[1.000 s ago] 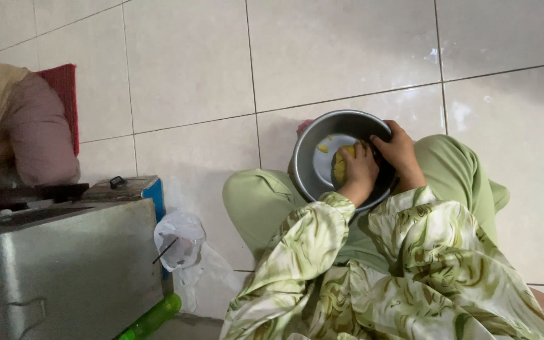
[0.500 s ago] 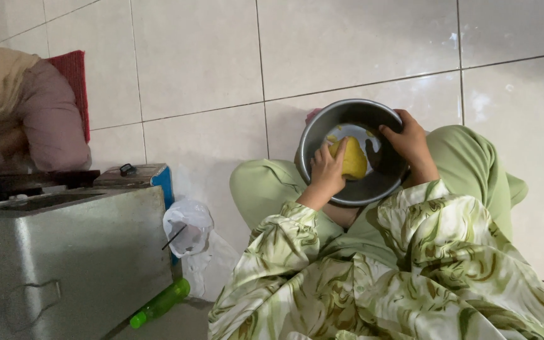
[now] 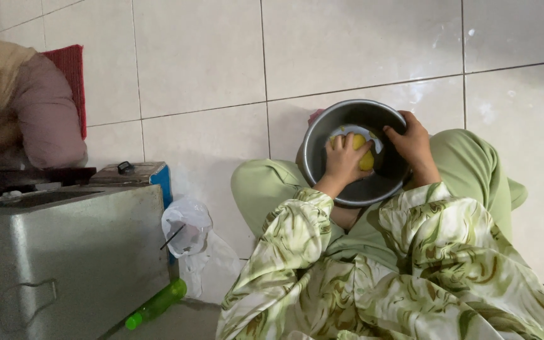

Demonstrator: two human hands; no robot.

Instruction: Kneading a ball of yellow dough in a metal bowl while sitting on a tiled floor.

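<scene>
Sponge (image 3: pixel 361 154) under left hand (image 3: pixel 342 160), bowl (image 3: pixel 322 129) tilted toward person.

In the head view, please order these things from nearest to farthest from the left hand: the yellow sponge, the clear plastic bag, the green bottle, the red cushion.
1. Yellow sponge: under the left hand, inside the metal bowl.
2. Clear plastic bag: on the floor, left of the knee.
3. Green bottle: lying lower left, beside the metal box.
4. Red cushion: far upper left.
</scene>
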